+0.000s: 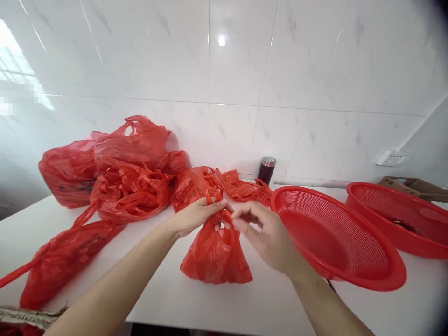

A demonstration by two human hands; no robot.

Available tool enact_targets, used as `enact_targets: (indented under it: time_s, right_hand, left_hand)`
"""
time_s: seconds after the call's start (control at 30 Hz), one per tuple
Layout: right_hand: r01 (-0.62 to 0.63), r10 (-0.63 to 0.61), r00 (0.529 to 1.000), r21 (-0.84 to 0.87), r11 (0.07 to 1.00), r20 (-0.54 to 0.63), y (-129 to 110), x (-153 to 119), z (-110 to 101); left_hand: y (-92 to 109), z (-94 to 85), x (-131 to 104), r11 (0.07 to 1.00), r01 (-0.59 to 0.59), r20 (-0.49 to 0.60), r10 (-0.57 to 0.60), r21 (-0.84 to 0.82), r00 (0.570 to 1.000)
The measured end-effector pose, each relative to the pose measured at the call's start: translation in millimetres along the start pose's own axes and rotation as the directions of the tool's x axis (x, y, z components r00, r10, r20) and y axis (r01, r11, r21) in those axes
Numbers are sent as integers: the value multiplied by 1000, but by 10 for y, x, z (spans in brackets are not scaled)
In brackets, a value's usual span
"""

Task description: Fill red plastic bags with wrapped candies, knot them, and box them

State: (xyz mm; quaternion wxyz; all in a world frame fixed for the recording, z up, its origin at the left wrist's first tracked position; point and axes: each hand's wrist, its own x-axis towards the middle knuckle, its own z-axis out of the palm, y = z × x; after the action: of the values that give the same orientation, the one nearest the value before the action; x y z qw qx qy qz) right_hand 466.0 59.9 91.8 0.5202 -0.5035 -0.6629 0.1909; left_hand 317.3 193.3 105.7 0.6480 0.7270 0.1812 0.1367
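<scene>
A small red plastic bag rests near the front of the white table, its top gathered up. My left hand is closed around the bag's neck, with a handle loop standing up between thumb and fingers. On the other side, my right hand pinches at the bag's upper edge with thumb and forefinger curled together. The fingertips of both hands almost meet above the bag. What the bag contains cannot be made out through the plastic.
Several filled red bags are piled at the left, against the tiled wall. Two red plastic baskets stand at the right. A dark flask with a metal lid and a cardboard tray are at the back. Crumpled red bags lie behind my hands.
</scene>
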Motion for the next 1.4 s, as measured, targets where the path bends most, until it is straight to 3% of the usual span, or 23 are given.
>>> enact_targets:
  time_s: [0.07,0.13,0.23,0.3,0.4,0.47,0.53,0.7,0.87,0.93,1.03,1.13,1.2,1.27,1.33,1.4]
  right_hand:
    - [111,-111,994,-56,992,8,-87,-76,14]
    - [137,-143,985,-72,988,-94,-60,-62,20]
    - [-49,51,983,15,999,-178,187,61,35]
    - [-205,214,971,82,975,-110,389,129,62]
    - [-327,325,945,193,925,40,580,144,122]
    - [-345,312,937,289,893,156,626,119,152]
    - [-329,286,943,351,877,170,642,95,155]
    - [-294,325,945,344,892,-37,679,53,106]
    - [-312,294,949,491,813,115,715,28,202]
    - [-253,304,953,517,818,-14,720,45,241]
    - [-140,291,911,446,884,-291,684,75,244]
    - [-117,256,912,396,911,-320,657,43,202]
    - [-129,265,906,380,916,-331,734,-44,167]
    - [-185,328,867,369,911,-376,924,-183,141]
    - [-277,428,812,382,882,-396,1184,-341,144]
    - [-359,502,768,382,852,-397,1422,-462,195]
  left_hand:
    - [35,7,-18,995,-68,101,60,80,993]
    - [42,27,-34,975,-94,128,69,201,989]
    - [-45,90,-31,899,-113,17,116,424,993]
    - [-149,145,-10,785,-107,-129,232,610,964]
    - [-284,222,31,634,-46,-303,431,772,850]
    - [-333,253,48,614,-69,-324,505,786,800]
    - [-354,258,52,611,-110,-307,536,784,787]
    - [-381,184,20,667,-144,-216,426,731,879]
    - [-421,156,-23,654,-145,-217,439,743,872]
    - [-425,167,-44,661,-127,-226,421,740,878]
    - [-418,176,-82,733,-100,-219,326,673,920]
    - [-464,110,-152,842,-34,-249,198,538,948]
    - [-579,-17,-245,918,50,-331,90,393,939]
    - [-772,-200,-383,958,174,-404,-70,227,912]
    - [-993,-382,-540,941,315,-427,-236,124,873]
    - [-1170,-494,-657,899,410,-419,-316,154,851]
